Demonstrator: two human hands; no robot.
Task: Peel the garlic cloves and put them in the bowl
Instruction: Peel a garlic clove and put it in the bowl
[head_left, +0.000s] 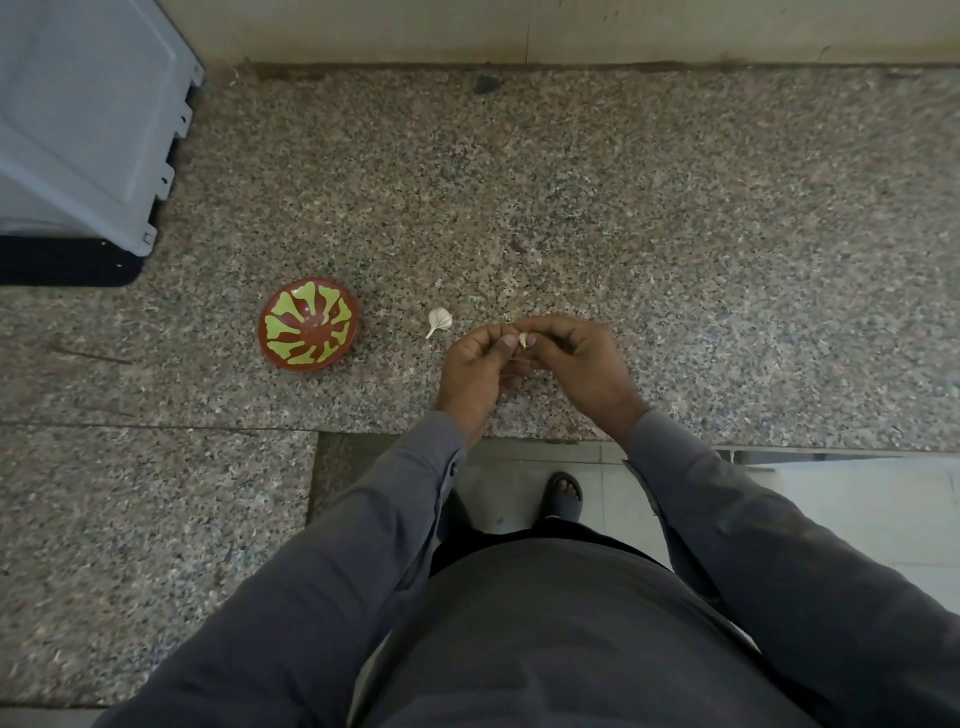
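A small white garlic clove (523, 340) sits between the fingertips of both hands, held just above the granite counter (571, 208). My left hand (475, 371) pinches it from the left with curled fingers. My right hand (574, 358) pinches it from the right, thumb and fingers bent over it. A partial garlic bulb (439, 321) with a short stem lies on the counter just left of my hands. The red bowl (309, 331) with a yellow-green pattern stands further left; no cloves show inside it.
A grey plastic appliance (83, 130) on a dark base fills the back left corner. A wall runs along the counter's far edge. The counter's front edge steps back near my body, with tiled floor and a sandalled foot (563, 496) below.
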